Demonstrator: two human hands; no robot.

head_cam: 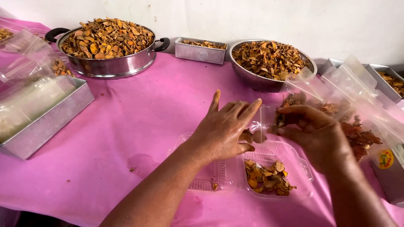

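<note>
the left hand (223,128) and right hand (311,130) each pinch one side of a small clear plastic bag (263,120), their grip clenched on it just above an open clear clamshell tray (301,166) holding dried orange slices (267,177). the tray rests on the pink worktop (147,117). behind the tray stand a steel pot (107,63) and a mesh colander (269,80), both heaped with the same slices.

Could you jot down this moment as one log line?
left hand: on bag | right hand: pinching bag | clear tray: some dried slices, below hands | cloth: pink
</note>
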